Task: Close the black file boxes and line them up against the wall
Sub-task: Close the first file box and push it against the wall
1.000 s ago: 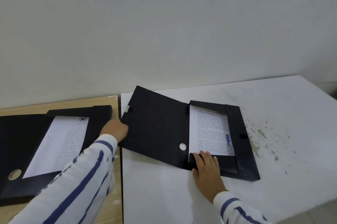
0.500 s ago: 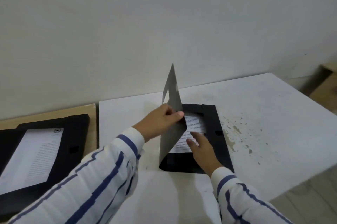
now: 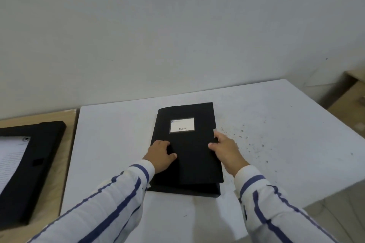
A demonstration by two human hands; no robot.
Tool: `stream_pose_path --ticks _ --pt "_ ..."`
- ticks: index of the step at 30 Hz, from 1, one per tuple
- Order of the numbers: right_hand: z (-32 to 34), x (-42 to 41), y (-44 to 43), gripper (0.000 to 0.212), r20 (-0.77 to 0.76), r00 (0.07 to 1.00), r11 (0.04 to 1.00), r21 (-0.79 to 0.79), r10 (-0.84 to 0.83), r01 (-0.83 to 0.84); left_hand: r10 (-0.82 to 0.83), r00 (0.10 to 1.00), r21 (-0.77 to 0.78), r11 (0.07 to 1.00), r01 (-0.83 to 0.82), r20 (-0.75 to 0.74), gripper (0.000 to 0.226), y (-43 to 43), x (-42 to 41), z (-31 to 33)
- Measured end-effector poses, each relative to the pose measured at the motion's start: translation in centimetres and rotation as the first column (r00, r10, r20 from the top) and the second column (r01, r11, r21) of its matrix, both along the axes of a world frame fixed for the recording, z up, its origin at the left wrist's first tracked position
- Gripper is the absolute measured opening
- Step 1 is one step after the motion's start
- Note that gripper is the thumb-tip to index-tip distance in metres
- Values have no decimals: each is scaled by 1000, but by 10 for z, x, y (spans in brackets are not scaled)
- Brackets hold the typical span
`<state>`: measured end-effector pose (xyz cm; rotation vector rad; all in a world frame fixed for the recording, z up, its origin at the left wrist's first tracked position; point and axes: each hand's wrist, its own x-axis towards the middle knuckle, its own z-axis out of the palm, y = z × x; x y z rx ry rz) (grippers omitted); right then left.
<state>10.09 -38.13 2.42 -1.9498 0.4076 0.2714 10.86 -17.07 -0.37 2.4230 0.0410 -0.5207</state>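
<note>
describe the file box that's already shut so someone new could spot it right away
Find the white tabletop against the grey wall. Flat on its middle lies a closed black plastic file box, both hands on its lid. Unlike the open black file box on the wooden table, it shows a white label, no papers.

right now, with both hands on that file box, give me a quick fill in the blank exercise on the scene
1. The file box under both hands lies on the ____ table.
2. Its lid is ____.
3. The label on its lid is ____ in colour.
4. The other file box, on the wooden table, is ____.

Missing words: white; closed; white; open
</note>
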Motion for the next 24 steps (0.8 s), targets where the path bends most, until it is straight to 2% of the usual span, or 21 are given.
stream_pose_path --ticks 2,7,12,17,24 --pt "-15 -4 -4 50 -19 998 995 -79 54 -55 48 999 71 996 -47 -4 67 0 1 -11" --pt "-42 -12 -9 46 -143 979 936 -301 147 -184 188 978 101 979 -178 -92 76 3 -6 -27" --pt "-53 -16 -5 50 -117 969 931 -273 219 -243 261 962 68 964 -255 -84 76 1 -13 -33" --pt "-64 -10 -2 53 -49 980 953 -229 191 -197 332 942 -19 943 -333 -54 76 1 -18 -34" --pt "-61 47 10 58 -31 974 939 -260 225 -225 454 891 -85 887 -453 -15 74 7 5 -41"
